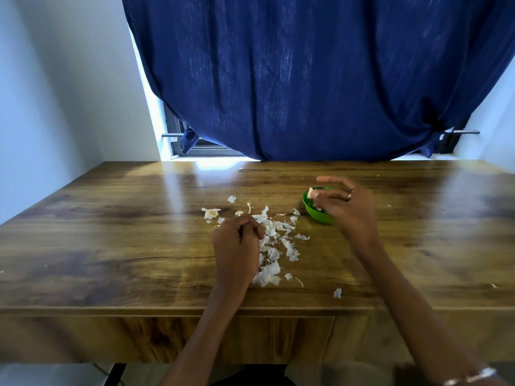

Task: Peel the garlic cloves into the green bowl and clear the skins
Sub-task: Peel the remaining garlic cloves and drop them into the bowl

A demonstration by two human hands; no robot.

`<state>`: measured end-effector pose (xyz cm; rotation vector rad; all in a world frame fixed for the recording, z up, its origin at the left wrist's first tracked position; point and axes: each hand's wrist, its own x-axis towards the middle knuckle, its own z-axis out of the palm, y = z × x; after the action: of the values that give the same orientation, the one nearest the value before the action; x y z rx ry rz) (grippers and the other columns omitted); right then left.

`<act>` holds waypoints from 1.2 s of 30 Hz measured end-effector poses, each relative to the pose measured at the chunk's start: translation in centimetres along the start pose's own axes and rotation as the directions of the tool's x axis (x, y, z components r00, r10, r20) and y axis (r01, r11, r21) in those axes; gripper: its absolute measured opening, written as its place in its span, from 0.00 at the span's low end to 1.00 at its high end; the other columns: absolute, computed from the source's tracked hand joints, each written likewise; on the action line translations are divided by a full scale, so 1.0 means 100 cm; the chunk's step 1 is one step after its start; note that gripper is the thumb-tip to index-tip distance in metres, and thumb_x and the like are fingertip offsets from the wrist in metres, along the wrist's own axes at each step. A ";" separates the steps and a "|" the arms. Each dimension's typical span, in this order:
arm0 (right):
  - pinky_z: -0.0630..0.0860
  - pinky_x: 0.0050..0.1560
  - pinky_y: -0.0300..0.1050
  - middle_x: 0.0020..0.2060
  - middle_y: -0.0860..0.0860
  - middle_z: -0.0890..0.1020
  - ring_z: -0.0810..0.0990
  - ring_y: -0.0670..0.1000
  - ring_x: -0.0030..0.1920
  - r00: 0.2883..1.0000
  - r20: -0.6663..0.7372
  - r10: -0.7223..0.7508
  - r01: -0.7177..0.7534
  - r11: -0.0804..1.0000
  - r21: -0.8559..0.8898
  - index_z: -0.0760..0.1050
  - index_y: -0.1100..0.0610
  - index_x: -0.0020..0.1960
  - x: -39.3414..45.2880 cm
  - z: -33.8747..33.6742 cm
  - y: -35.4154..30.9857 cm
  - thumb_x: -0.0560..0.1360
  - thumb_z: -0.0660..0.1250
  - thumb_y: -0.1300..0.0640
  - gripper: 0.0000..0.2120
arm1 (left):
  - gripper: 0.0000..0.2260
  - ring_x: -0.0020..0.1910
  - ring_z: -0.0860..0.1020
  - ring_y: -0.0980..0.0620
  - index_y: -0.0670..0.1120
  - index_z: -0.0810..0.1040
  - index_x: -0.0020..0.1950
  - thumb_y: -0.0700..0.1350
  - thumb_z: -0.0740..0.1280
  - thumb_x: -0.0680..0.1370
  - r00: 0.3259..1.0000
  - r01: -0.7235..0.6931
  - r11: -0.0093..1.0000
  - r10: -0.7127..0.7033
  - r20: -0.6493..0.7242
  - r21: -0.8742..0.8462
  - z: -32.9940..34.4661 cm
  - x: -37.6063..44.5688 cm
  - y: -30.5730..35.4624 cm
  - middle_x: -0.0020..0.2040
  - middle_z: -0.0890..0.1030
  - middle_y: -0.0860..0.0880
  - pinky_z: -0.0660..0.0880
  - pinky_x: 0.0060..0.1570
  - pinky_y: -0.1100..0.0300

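A small green bowl [313, 211] sits on the wooden table [125, 232], right of centre. My right hand [348, 210] hovers over the bowl and pinches a pale garlic clove [311, 193] at its left rim; the other fingers are spread. The hand hides most of the bowl's inside. White garlic skins [274, 240] lie scattered in a loose pile left of the bowl. My left hand [237, 246] rests on the table at the left edge of the pile, fingers curled; whether it holds anything is hidden.
A stray skin [337, 293] lies near the table's front edge. A root end with skin [211, 212] lies at the pile's far left. A dark blue curtain [306, 79] hangs behind the table's far edge, over a window.
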<state>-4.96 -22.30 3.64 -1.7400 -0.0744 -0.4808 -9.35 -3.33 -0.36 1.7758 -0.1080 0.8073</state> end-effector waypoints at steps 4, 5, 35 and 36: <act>0.73 0.39 0.22 0.44 0.47 0.87 0.79 0.34 0.36 0.991 -0.041 -0.126 0.098 0.903 -0.418 0.81 0.52 0.59 0.034 -0.015 -0.001 0.75 0.75 0.63 0.14 | 0.15 0.33 0.80 0.55 0.43 0.80 0.45 0.27 0.57 0.79 0.996 -0.090 0.996 0.090 0.004 0.028 -0.001 0.006 -0.008 0.36 0.81 0.50 0.76 0.33 0.64; 0.76 0.40 0.27 0.45 0.48 0.87 0.78 0.34 0.37 0.991 -0.027 -0.128 0.099 0.872 -0.479 0.80 0.52 0.61 0.039 -0.016 0.001 0.76 0.74 0.64 0.16 | 0.14 0.37 0.82 0.55 0.42 0.80 0.52 0.28 0.57 0.80 0.994 -0.107 0.993 0.106 0.014 0.051 -0.001 0.008 -0.010 0.39 0.83 0.49 0.79 0.36 0.64; 0.77 0.60 0.50 0.52 0.44 0.85 0.81 0.47 0.58 0.864 0.483 -0.143 0.472 0.562 -0.679 0.74 0.45 0.68 -0.022 0.053 0.012 0.76 0.74 0.54 0.22 | 0.17 0.34 0.77 0.59 0.46 0.86 0.47 0.28 0.62 0.75 0.968 -0.078 0.905 -0.032 0.250 0.419 -0.017 0.021 -0.023 0.55 0.85 0.46 0.68 0.34 0.73; 0.76 0.60 0.50 0.52 0.45 0.85 0.81 0.48 0.59 0.861 0.490 -0.136 0.474 0.562 -0.678 0.74 0.45 0.69 -0.021 0.055 0.010 0.76 0.74 0.53 0.23 | 0.17 0.37 0.79 0.58 0.46 0.86 0.47 0.28 0.62 0.75 0.967 -0.086 0.902 -0.027 0.255 0.423 -0.016 0.021 -0.023 0.54 0.85 0.46 0.69 0.35 0.73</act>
<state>-5.06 -16.89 1.16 -2.7257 -0.5479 -0.4455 -7.46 -0.42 -0.76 2.3034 -0.1335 0.6517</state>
